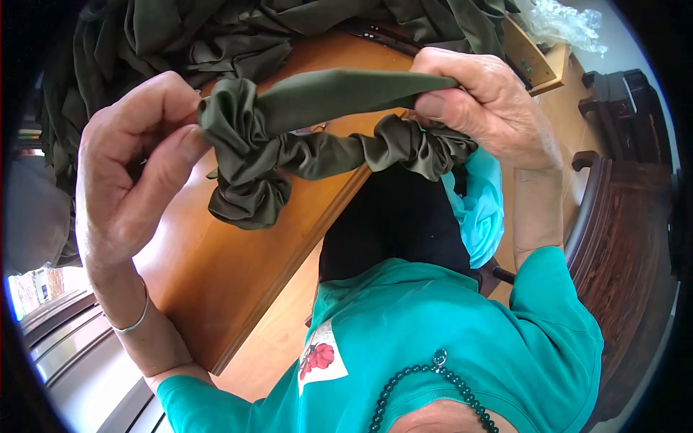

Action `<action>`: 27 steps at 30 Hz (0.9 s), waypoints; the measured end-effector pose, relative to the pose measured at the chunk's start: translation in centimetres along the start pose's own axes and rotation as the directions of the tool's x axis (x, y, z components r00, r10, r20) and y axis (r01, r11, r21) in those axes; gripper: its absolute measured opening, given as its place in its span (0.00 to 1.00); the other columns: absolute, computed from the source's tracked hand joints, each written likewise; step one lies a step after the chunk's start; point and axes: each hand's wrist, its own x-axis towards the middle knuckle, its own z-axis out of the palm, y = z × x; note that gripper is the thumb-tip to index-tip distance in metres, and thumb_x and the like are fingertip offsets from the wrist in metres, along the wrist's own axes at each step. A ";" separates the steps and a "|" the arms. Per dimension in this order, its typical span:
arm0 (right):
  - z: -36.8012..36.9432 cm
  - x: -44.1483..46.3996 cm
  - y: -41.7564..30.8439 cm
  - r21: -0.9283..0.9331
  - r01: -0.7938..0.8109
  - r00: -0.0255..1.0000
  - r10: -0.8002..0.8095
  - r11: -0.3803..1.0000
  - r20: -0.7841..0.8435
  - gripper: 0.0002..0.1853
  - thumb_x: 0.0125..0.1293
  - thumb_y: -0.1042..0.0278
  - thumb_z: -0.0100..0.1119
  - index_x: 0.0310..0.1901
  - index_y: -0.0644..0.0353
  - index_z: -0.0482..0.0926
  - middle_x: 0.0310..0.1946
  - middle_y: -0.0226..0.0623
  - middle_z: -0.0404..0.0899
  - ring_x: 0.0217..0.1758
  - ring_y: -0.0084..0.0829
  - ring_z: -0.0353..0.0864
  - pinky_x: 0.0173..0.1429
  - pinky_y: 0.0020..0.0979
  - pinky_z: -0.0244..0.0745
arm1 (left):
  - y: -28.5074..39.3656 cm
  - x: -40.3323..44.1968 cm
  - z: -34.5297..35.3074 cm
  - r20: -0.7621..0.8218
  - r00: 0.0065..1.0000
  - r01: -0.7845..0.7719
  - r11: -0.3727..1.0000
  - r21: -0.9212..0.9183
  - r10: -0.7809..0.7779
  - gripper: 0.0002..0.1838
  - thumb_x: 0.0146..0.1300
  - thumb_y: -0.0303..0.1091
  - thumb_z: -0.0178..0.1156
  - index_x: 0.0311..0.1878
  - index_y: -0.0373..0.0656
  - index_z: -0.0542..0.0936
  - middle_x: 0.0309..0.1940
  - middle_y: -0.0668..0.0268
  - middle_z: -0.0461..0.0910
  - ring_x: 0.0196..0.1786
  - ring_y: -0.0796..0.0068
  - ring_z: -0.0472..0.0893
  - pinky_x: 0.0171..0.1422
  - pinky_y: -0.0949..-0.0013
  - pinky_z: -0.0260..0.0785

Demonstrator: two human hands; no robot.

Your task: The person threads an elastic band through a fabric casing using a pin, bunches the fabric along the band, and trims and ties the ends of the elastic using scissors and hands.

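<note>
A dark green satin fabric band (332, 97) stretches between my two hands above the wooden table. Its upper part is smooth and flat, while its lower part is gathered into ruffles, with a bunched clump hanging near the left end. My left hand (144, 155) pinches the bunched left end between thumb and fingers. The right end of the smooth part is pinched in my right hand (480, 108), with the gathered part passing just below its thumb.
Dark green fabric (238, 43) is heaped along the table's (216, 267) far side, with a dark tool partly under it. Turquoise cloth (480, 209) hangs beside my lap. Clear plastic (559, 25) lies above an open drawer (530, 61). A carved wooden chair (628, 238) stands at right.
</note>
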 end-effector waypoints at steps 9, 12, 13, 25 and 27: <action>0.3 -1.4 -0.2 -0.034 -0.166 0.985 0.164 0.986 -0.056 0.14 0.74 0.63 0.50 0.42 0.67 0.78 0.33 0.33 0.78 0.40 0.24 0.77 0.47 0.26 0.70 | -0.1 0.0 -0.3 -0.037 0.997 0.064 0.993 -0.094 -0.068 0.08 0.70 0.30 0.56 0.40 0.33 0.76 0.27 0.75 0.71 0.28 0.90 0.65 0.31 0.82 0.57; 2.0 -0.5 0.3 0.104 -0.123 0.983 0.136 0.987 -0.127 0.13 0.75 0.64 0.50 0.46 0.67 0.78 0.36 0.34 0.80 0.43 0.25 0.78 0.52 0.28 0.72 | 0.0 0.0 0.2 -0.056 0.993 0.096 0.989 -0.108 -0.103 0.09 0.71 0.31 0.58 0.40 0.33 0.76 0.27 0.75 0.72 0.29 0.90 0.66 0.32 0.83 0.58; 2.7 -0.2 0.8 0.179 -0.096 0.979 0.126 0.979 -0.162 0.13 0.76 0.64 0.51 0.47 0.67 0.78 0.37 0.34 0.80 0.44 0.25 0.79 0.53 0.28 0.73 | -0.1 0.0 0.4 -0.045 0.993 0.101 0.987 -0.125 -0.107 0.09 0.71 0.31 0.58 0.40 0.33 0.76 0.27 0.75 0.73 0.29 0.90 0.67 0.32 0.83 0.59; 2.1 2.3 3.1 0.178 -0.008 0.804 0.112 0.984 -0.584 0.07 0.71 0.73 0.54 0.47 0.65 0.77 0.34 0.28 0.76 0.36 0.20 0.73 0.43 0.22 0.69 | -0.7 0.4 0.3 -0.088 0.985 0.140 0.985 -0.097 -0.149 0.07 0.71 0.29 0.58 0.39 0.34 0.77 0.25 0.76 0.72 0.28 0.91 0.67 0.32 0.83 0.59; 1.0 2.3 1.6 0.065 -0.158 0.798 0.166 0.985 -0.579 0.12 0.70 0.71 0.52 0.53 0.64 0.75 0.41 0.31 0.77 0.41 0.23 0.75 0.47 0.25 0.71 | -0.6 0.4 0.4 -0.122 0.977 0.164 0.981 -0.106 -0.177 0.06 0.71 0.29 0.58 0.39 0.35 0.77 0.25 0.76 0.72 0.28 0.91 0.67 0.31 0.84 0.59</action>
